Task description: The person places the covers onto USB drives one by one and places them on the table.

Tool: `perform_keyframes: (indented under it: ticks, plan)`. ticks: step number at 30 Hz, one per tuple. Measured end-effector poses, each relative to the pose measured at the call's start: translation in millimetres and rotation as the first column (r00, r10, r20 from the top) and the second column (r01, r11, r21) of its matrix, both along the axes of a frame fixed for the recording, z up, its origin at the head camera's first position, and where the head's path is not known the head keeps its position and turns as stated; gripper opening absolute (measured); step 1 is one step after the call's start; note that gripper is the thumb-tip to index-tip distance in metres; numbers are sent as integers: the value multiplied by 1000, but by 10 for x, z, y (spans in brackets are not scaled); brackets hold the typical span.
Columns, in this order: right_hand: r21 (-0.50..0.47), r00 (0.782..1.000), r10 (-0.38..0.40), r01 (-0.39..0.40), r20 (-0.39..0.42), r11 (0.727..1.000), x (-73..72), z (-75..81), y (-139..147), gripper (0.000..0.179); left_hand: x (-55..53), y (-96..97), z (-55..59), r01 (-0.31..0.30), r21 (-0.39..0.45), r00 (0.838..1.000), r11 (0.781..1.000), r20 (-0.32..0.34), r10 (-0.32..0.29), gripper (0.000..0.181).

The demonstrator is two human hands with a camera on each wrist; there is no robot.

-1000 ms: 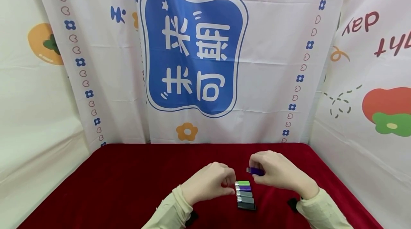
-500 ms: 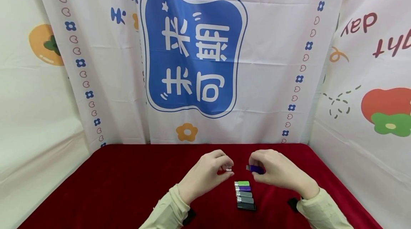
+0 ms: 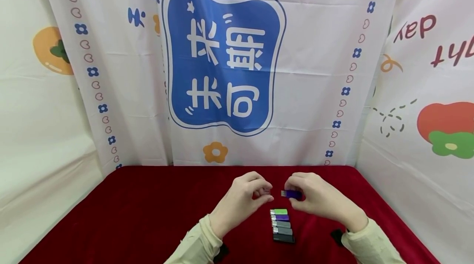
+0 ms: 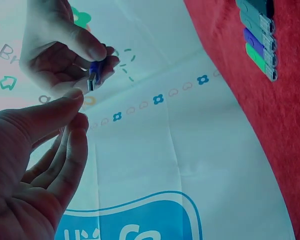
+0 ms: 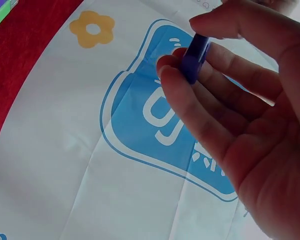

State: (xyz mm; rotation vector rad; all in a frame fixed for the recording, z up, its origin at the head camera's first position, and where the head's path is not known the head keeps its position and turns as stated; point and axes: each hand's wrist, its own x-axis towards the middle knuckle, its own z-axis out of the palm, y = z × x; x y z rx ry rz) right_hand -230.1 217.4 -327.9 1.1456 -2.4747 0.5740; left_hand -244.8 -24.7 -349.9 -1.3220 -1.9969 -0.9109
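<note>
My right hand pinches a purple USB stick between thumb and fingers, above the table. Its bare metal plug points left, at my left hand. There the thumb and curled fingers pinch a small clear cap, mostly hidden by the fingertips. A short gap separates cap and plug. Below both hands, several USB sticks lie side by side in a row: a green one at the far end, a purple one, greyish ones and a black one. Clear caps cover plugs in the row, as the left wrist view shows.
A dark red cloth covers the table. White printed curtains hang behind it and at both sides. Black straps show under the sleeves.
My left hand has risen from beside the row of USB sticks, bringing the clear cap up level with the purple stick. My right hand has shifted slightly left.
</note>
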Motion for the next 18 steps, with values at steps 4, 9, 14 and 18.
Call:
perform_keyframes:
  ticks: [4,9,14,18]
  plan:
    - [-4,1000,23,-24,-20,1000,9,13,-17,24,-19,14,-18,22,15,1000,1000,2,-22,22]
    - [-5,997,37,-38,-71,999,29,40,-27,22,-8,37,0,30,1,999,1000,16,-30,21]
    - [-16,995,54,-55,-80,998,57,47,-53,21,17,52,3,15,-18,999,1000,48,-14,21]
    - [-22,993,84,-86,-86,996,74,40,-92,22,30,47,-15,3,-26,998,1000,66,-1,21]
